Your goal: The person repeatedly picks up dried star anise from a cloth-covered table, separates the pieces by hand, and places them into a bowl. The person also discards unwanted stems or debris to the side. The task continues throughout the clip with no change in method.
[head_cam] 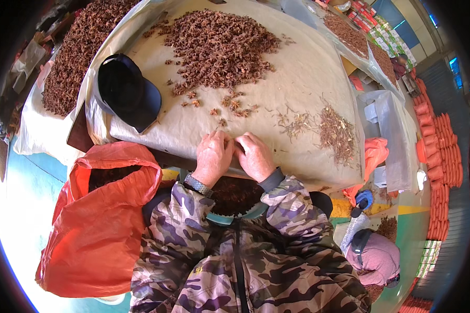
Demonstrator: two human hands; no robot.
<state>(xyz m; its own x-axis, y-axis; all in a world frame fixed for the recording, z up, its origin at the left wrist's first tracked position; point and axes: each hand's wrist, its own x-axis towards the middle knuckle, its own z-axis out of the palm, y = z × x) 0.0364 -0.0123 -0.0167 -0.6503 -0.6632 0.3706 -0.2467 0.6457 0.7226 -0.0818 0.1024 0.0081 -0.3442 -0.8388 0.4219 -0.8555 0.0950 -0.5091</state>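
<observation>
My left hand (214, 156) and my right hand (253, 155) meet over the table's near edge, fingers curled and fingertips close together. Whatever may be between the fingertips is hidden. Just beyond them lie loose star anise pods (234, 104), and behind those rises a large heap of star anise (221, 47). Below my wrists, a teal basin (254, 212) in front of my body holds dark reddish-brown pieces. To the right on the cloth-covered table (297, 86) sits a small pile of stems and bits (337, 135).
A dark cap (131, 96) rests upside down at the table's left. An open orange woven sack (98, 234) stands left of me. More star anise (88, 54) covers a neighbouring surface. A person (374, 254) bends at the lower right; stacked orange sacks (440, 156) line the wall.
</observation>
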